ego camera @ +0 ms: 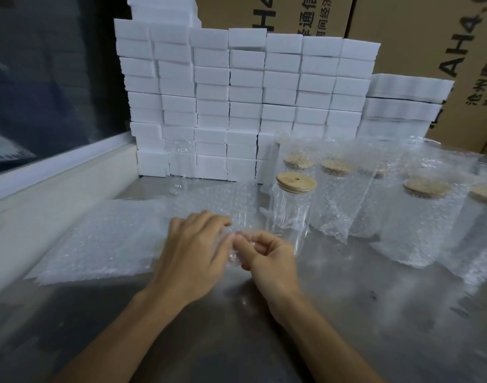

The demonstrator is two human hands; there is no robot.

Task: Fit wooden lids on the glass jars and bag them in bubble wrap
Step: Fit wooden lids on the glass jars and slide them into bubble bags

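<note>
A clear glass jar [290, 214] with a round wooden lid [296, 182] stands unwrapped on the steel table, just right of my hands. A bubble-wrap bag [223, 205] lies in front of me on top of a flat stack of bubble-wrap bags [104, 244]. My left hand [194, 250] rests on the bag's near edge with fingers bent over it. My right hand [267, 255] pinches that same edge between thumb and curled fingers. An empty lidless jar [180, 167] stands at the back left. Several lidded jars in bubble wrap [419, 219] stand to the right.
A wall of white foam blocks [237, 100] rises behind the work area, with cardboard cartons [430, 37] behind it. A white ledge [57, 172] borders the steel table [347, 313] on the left.
</note>
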